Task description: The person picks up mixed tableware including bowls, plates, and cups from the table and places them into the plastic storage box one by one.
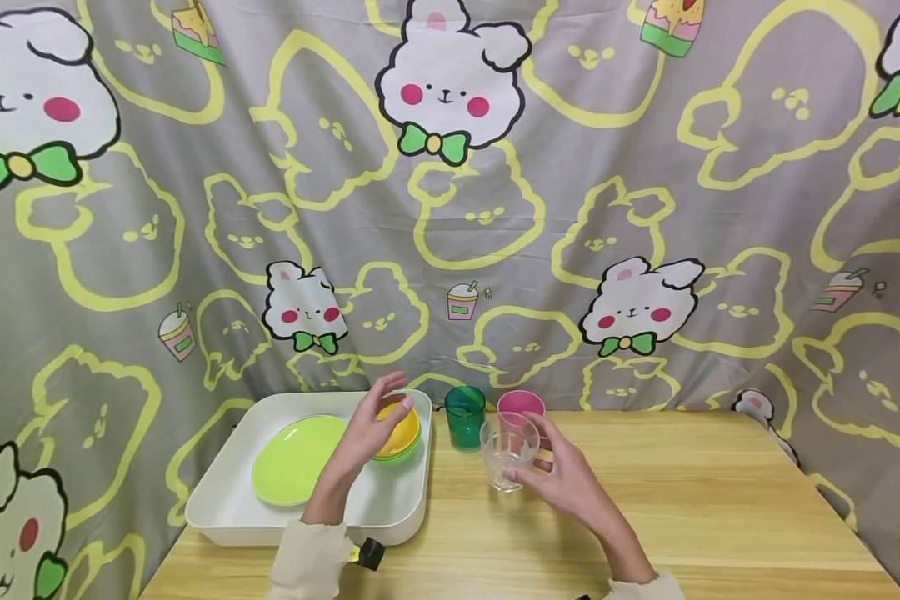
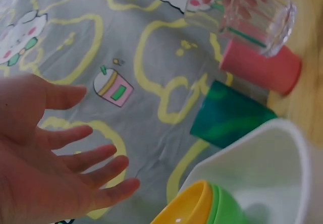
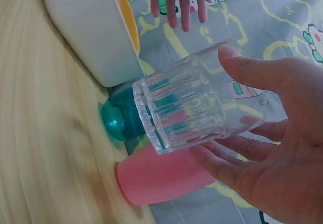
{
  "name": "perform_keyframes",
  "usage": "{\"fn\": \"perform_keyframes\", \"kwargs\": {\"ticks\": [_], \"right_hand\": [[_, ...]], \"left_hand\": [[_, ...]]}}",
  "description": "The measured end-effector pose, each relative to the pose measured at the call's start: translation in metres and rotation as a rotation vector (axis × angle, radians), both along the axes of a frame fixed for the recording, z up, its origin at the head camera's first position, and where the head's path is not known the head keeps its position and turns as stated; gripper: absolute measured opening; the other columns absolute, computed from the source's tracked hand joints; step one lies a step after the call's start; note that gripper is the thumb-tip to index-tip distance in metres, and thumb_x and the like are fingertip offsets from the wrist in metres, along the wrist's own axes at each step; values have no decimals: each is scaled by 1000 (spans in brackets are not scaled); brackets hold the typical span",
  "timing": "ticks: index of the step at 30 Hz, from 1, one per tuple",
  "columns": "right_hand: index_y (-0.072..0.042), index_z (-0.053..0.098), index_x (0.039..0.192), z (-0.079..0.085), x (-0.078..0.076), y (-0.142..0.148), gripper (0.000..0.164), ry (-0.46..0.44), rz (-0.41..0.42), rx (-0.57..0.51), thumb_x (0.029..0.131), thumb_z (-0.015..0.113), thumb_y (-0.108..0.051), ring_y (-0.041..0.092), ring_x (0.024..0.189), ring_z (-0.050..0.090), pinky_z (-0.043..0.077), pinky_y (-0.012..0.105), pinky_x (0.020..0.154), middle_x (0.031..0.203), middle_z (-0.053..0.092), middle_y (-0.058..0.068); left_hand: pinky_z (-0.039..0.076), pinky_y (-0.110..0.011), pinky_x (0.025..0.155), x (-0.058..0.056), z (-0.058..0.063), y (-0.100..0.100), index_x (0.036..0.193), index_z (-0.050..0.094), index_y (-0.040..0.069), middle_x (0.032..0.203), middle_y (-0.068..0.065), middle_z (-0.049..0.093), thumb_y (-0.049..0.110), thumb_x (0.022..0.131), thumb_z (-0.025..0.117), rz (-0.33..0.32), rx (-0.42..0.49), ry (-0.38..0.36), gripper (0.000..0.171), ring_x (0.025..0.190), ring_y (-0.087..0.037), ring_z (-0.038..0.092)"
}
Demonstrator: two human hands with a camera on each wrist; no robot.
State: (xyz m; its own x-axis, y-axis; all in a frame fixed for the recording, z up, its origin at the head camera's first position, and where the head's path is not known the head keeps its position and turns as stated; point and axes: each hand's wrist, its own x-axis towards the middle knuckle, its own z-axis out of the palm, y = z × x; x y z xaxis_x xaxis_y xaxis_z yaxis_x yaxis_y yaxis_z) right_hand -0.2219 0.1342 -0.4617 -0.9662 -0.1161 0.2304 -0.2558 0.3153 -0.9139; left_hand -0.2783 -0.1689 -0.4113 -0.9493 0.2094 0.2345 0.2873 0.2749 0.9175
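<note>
My right hand (image 1: 562, 471) holds a clear ribbed tumbler (image 3: 181, 105) near its rim, thumb on one side and fingers on the other. The tumbler is raised off the wooden table. Behind it stand a pink cup (image 3: 161, 176) and a dark green cup (image 1: 465, 421), side by side. My left hand (image 2: 65, 148) has its fingers spread and holds nothing. It hovers over the white tray (image 1: 225, 529), by a yellow bowl (image 1: 401, 433) nested in green ones (image 2: 222, 206). In the head view the left hand partly covers the bowls.
A lime green plate (image 1: 296, 458) lies in the left part of the tray. The wooden table (image 1: 690, 500) reaches back to a grey patterned curtain (image 1: 487, 250), which also hangs along both sides. The tray's raised wall stands close beside the green cup.
</note>
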Motion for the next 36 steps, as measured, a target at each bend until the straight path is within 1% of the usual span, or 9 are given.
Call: {"fn": "perform_keyframes", "kwargs": {"ticks": [10, 15, 18, 22, 24, 27, 29, 32, 36], "right_hand": [[-10, 45, 150, 7, 3, -2, 85, 9, -25, -48, 79, 91, -19, 39, 126, 57, 58, 42, 96, 137, 58, 20], [-9, 46, 149, 9, 2, -2, 84, 23, -44, -81, 78, 92, -18, 39, 125, 57, 57, 42, 96, 136, 59, 20], [-8, 46, 148, 11, 2, -2, 84, 26, -57, -104, 78, 91, -17, 39, 127, 56, 57, 42, 98, 138, 58, 20], [-5, 47, 147, 14, 2, 0, 81, 34, -67, -133, 79, 90, -14, 38, 128, 56, 57, 39, 98, 139, 57, 20], [-3, 48, 146, 15, 1, 1, 79, 43, -67, -143, 80, 90, -12, 39, 127, 57, 57, 36, 96, 138, 58, 21], [-1, 50, 146, 15, -1, 1, 76, 57, -57, -154, 81, 88, -10, 40, 127, 57, 58, 34, 95, 137, 58, 22], [-1, 51, 146, 15, -1, 0, 74, 63, -47, -160, 82, 88, -10, 39, 127, 58, 57, 34, 95, 138, 59, 21], [-2, 52, 145, 14, 0, -1, 72, 65, -30, -176, 83, 87, -9, 38, 126, 58, 57, 32, 96, 137, 60, 20], [-2, 53, 143, 13, 2, 1, 69, 76, -13, -181, 83, 86, -7, 37, 123, 60, 57, 29, 95, 134, 61, 19]], "left_hand": [[47, -48, 111, 8, -7, 14, 153, 44, 15, 157, -9, 44, 20, 103, 65, -95, 83, -5, 55, 142, -35, 44], [45, -48, 112, 11, -10, 20, 156, 40, 12, 160, -12, 40, 19, 102, 65, -174, 138, 4, 59, 145, -37, 40], [46, -45, 112, 12, -11, 25, 156, 41, 12, 160, -14, 40, 18, 102, 66, -209, 159, 11, 60, 145, -36, 40], [46, -41, 112, 13, -9, 31, 156, 40, 11, 159, -11, 41, 16, 101, 68, -259, 198, 17, 63, 144, -32, 42], [42, -46, 115, 14, -9, 35, 157, 39, 9, 160, -14, 39, 15, 99, 70, -297, 231, 24, 66, 144, -36, 40], [38, -51, 117, 15, -10, 40, 157, 39, 8, 160, -13, 38, 14, 96, 75, -322, 261, 22, 71, 145, -38, 39], [38, -51, 116, 17, -12, 42, 157, 38, 7, 160, -14, 38, 16, 95, 76, -329, 267, 24, 73, 144, -39, 40], [43, -44, 114, 18, -15, 48, 156, 40, 6, 158, -11, 42, 15, 94, 76, -336, 260, 24, 72, 142, -37, 42], [44, -44, 113, 19, -18, 58, 154, 42, 5, 156, -13, 44, 13, 94, 76, -381, 257, 20, 69, 141, -41, 43]]}}
